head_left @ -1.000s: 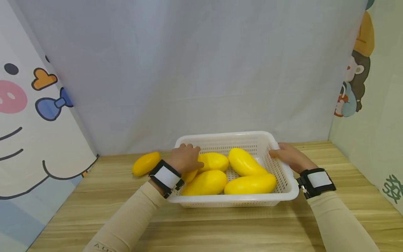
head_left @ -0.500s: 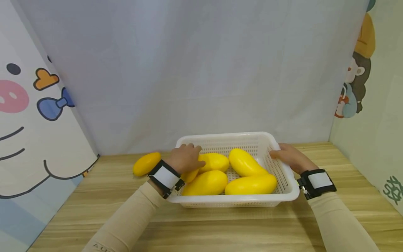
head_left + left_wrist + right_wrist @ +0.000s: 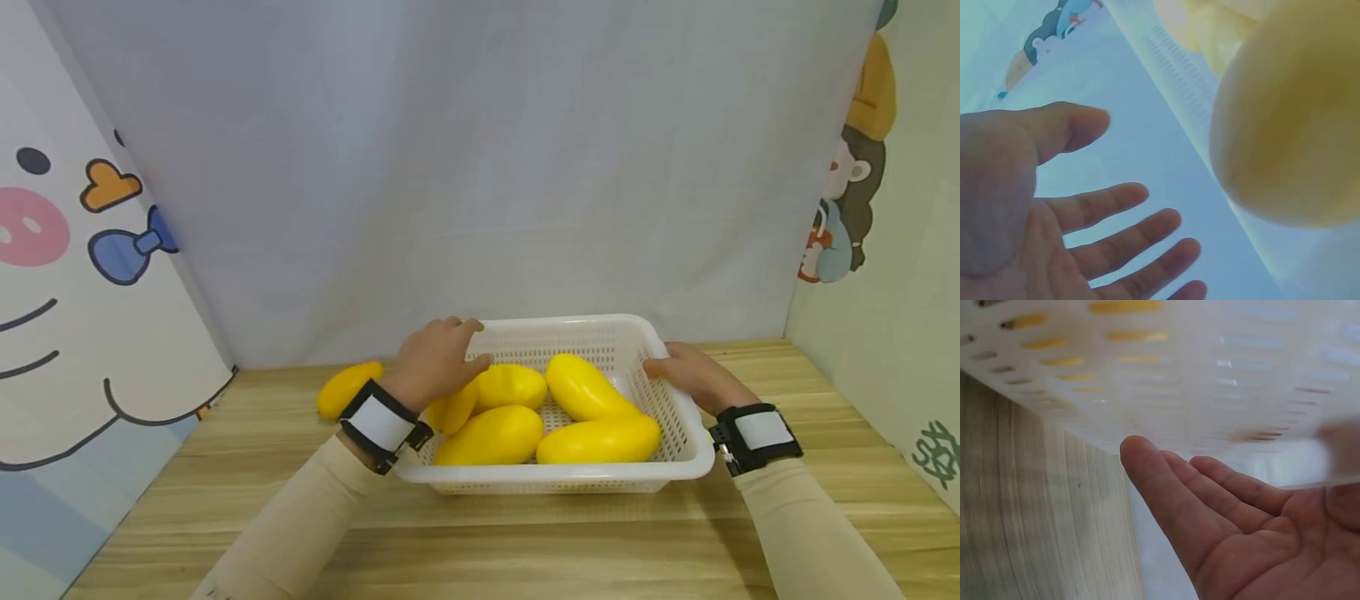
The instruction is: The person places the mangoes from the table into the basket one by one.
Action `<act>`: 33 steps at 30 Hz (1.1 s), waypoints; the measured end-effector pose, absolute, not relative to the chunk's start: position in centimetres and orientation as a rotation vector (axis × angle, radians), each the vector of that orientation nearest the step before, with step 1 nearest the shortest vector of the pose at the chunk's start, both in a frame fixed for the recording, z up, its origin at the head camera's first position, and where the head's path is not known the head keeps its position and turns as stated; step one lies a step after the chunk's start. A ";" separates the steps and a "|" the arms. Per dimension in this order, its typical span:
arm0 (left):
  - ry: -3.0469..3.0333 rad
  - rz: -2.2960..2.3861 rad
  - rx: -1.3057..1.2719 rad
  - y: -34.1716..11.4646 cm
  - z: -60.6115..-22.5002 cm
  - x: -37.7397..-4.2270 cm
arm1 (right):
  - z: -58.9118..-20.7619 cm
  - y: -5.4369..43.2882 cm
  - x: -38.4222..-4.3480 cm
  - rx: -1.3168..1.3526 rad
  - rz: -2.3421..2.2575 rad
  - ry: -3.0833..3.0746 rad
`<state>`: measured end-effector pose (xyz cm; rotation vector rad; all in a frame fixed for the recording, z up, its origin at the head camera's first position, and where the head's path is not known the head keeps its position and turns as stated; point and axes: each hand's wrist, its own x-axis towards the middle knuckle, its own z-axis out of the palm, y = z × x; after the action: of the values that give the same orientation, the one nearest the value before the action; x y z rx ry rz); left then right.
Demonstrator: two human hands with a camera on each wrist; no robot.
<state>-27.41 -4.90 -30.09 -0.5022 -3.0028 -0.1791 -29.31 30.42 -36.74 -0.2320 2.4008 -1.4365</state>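
Observation:
My left hand hovers over the left end of a white perforated plastic basket. In the left wrist view its fingers are spread with nothing between them, apart from a big yellow mango. Several mangoes lie in the basket, among them one mango under my left hand, partly hidden by it. My right hand holds the basket's right side, thumb over the rim. From the right wrist view, the other fingers support it from outside and below.
Outside the basket, another mango lies on the wooden table at the left, partly behind my left wristband. A pale cloth hangs close behind the basket. Printed panels stand on both sides.
My left hand has risen and moved slightly left off the mango, its fingers opening and the mango staying in the basket. My right hand keeps its hold on the basket.

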 end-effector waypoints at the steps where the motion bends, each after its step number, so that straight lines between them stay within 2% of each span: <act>1: -2.980 -0.203 -0.501 -5.0 -29.9 -27.3 | -36.7 30.4 -29.3 -0.235 -1.436 2.400; 15: -2.507 -0.430 -0.552 -8.4 -28.0 -25.2 | -36.5 30.4 -29.3 -0.242 -1.422 2.381; 33: -2.312 -0.477 -0.513 -11.2 -29.1 -23.6 | -36.8 30.7 -29.5 -0.224 -1.426 2.378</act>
<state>-23.62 -11.20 -29.14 -0.5133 -2.3116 -0.4766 -29.49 30.67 -36.76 -0.2243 2.3783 -1.4260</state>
